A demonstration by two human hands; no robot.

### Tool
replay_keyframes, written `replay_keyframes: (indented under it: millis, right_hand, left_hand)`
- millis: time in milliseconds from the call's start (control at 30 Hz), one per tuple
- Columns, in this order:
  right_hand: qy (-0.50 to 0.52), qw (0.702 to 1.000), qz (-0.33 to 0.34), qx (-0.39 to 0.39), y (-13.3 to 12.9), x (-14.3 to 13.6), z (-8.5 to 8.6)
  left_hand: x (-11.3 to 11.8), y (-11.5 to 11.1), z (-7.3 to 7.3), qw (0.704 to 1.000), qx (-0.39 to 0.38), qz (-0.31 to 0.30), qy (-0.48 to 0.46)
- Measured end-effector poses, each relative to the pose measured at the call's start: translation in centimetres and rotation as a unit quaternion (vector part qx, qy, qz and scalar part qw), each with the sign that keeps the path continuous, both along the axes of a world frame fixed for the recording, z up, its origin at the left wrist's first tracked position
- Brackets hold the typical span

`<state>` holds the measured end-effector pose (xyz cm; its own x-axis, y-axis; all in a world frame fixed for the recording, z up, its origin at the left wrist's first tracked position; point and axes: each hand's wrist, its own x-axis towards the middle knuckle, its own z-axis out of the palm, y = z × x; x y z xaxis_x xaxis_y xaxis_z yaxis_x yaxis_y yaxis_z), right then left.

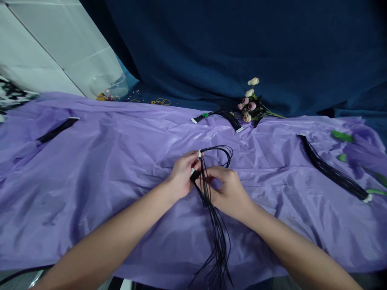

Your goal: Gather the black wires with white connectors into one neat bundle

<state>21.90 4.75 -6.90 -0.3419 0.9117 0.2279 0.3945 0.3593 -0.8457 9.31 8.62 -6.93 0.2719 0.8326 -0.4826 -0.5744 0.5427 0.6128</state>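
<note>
Mid-view above a purple sheet (pixel 136 169), we see a black wire bundle (pixel 218 237): left hand (pixel 182 177) pinching near its white connector (pixel 200 153), right hand (pixel 228 191) closed on strands. We judge it light, limp (perhaps slick), best held by connectors.

Both hands (pixel 228 192) curled, seemingly pinching.

The sheet (pixel 121 173) was made of thin, shiny plastic, crinkled all over. Behind its far edge, a curtain (pixel 236 48) was made of dull, smooth cloth. Past its far left corner, smooth tiles (pixel 60 36) were seen. Toward its near edge, the wires (pixel 215 220) were coated in smooth plastic.
</note>
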Motion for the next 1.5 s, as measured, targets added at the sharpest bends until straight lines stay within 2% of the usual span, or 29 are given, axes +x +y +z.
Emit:
replay_keyframes:
  millis: [233, 533, 733, 1033, 1233, 1367, 1500]
  right_hand:
    - [0.015, 0.997, -0.031, -0.074, 0.0, 0.0, -0.5]
    - [-0.014, 0.995, -0.046, -0.088, 0.3, -0.3, -1.0]
    - [-0.020, 0.995, -0.027, -0.090, 0.5, -0.2, -0.7]
    - [-0.067, 0.996, 0.010, -0.052, 0.8, 0.2, 0.1]
    - [-0.040, 0.996, 0.045, -0.061, 0.8, 0.6, 0.0]
    - [0.017, 0.990, 0.062, -0.128, 0.8, 1.0, 0.0]
    - [0.122, 0.958, 0.083, -0.247, 1.1, 2.0, 0.6]
  left_hand:
    - [0.7, -0.2, -0.3, 0.991, 0.063, 0.039, 0.111]
    - [1.1, -0.7, -0.6, 0.989, 0.083, 0.050, 0.116]
    - [1.1, -0.5, -1.1, 0.986, 0.109, 0.053, 0.117]
    - [1.1, -0.4, -1.3, 0.982, 0.132, 0.057, 0.125]
    - [1.2, -0.5, -1.3, 0.978, 0.141, 0.066, 0.139]
    - [1.3, -0.4, -1.2, 0.978, 0.131, 0.073, 0.146]
    - [0.8, 0.0, -0.9, 0.985, 0.089, 0.080, 0.126]
